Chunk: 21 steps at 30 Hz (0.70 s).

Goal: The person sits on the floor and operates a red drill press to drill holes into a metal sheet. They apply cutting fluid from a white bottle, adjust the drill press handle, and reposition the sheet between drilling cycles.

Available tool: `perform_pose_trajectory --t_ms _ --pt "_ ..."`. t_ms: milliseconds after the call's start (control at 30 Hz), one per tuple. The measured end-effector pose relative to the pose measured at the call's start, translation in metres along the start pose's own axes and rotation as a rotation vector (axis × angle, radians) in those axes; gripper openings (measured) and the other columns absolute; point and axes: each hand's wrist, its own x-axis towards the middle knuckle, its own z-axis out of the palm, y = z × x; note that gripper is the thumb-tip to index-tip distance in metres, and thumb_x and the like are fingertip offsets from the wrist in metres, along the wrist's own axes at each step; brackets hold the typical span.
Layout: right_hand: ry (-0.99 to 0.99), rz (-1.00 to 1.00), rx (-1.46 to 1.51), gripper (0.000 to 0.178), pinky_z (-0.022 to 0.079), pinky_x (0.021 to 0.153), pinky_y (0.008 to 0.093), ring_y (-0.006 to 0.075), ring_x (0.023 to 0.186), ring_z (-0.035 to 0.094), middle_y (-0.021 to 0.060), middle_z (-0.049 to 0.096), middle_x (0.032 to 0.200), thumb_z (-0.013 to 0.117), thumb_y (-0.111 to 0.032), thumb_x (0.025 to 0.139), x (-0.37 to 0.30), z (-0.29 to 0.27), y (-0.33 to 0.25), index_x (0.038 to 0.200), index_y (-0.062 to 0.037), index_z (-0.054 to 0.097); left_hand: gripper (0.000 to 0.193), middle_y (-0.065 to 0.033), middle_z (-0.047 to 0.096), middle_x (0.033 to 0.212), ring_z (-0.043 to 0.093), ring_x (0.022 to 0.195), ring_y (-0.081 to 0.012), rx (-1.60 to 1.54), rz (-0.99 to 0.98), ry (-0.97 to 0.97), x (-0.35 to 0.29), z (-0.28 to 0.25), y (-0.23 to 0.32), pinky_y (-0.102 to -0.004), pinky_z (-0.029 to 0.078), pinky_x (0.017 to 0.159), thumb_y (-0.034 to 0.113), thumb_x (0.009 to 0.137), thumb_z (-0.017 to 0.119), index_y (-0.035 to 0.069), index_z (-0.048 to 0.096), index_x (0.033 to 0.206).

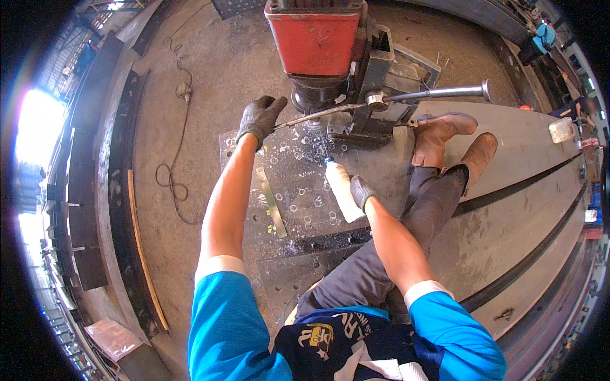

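My left hand (259, 119), in a dark glove, is closed at the near-left end of the steel feed lever (330, 112) of a red and black drilling machine (312, 44). In my gloved right hand (362, 192) is a pale plastic squeeze bottle (343, 189) with a blue tip, tilted toward the base of the drill. The drill stands on a dark steel plate (254, 219) marked with chalk circles. Wet whitish spots and chips lie around the cutter, whose tip is hard to make out.
A flat metal strip (272, 203) lies on the plate, left of the bottle. My boots (445, 136) rest on a broad steel beam (508, 146) to the right. On the floor at left lies a cable (181, 143). Another person (541, 38) is at the far right.
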Motion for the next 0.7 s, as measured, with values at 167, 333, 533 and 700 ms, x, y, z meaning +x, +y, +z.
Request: perform_pose_trajectory --t_ms 167,333,533,700 --pt "-0.025 -0.006 -0.099 0.061 0.052 0.101 0.0505 0.0423 0.123 0.068 0.0252 0.072 0.132 0.025 -0.039 0.111 -0.036 -0.016 -0.034 0.128 0.0007 0.068 0.065 -0.0229 0.079 0.104 0.078 0.094 -0.0344 -0.012 0.020 0.019 -0.001 0.002 0.000 -0.0439 0.058 0.084 0.058 0.095 0.068 0.001 0.077 0.123" --pt "-0.065 -0.130 0.002 0.060 0.051 0.104 0.0475 0.0389 0.125 0.067 0.0218 0.071 0.135 0.024 -0.039 0.113 -0.032 -0.012 -0.028 0.132 -0.0007 0.066 0.065 -0.0218 0.079 0.097 0.078 0.084 -0.0318 -0.032 0.023 -0.002 -0.001 0.002 -0.001 -0.0432 0.058 0.079 0.059 0.095 0.068 0.000 0.077 0.121" --pt "-0.075 -0.121 0.011 0.063 0.050 0.106 0.0479 0.0401 0.128 0.065 0.0230 0.069 0.137 0.023 -0.040 0.113 -0.031 -0.008 -0.029 0.134 0.0002 0.066 0.064 -0.0209 0.079 0.094 0.078 0.081 -0.0314 0.011 0.032 0.025 0.000 0.004 -0.002 -0.0426 0.058 0.078 0.058 0.095 0.068 0.001 0.078 0.120" --pt "-0.062 -0.100 -0.012 0.065 0.049 0.108 0.0482 0.0411 0.130 0.064 0.0239 0.068 0.139 0.021 -0.042 0.113 -0.034 -0.010 -0.030 0.136 0.0009 0.065 0.065 -0.0231 0.079 0.106 0.078 0.097 -0.0357 0.012 0.027 0.016 0.002 0.006 -0.004 -0.0440 0.058 0.087 0.059 0.095 0.067 0.002 0.077 0.123"
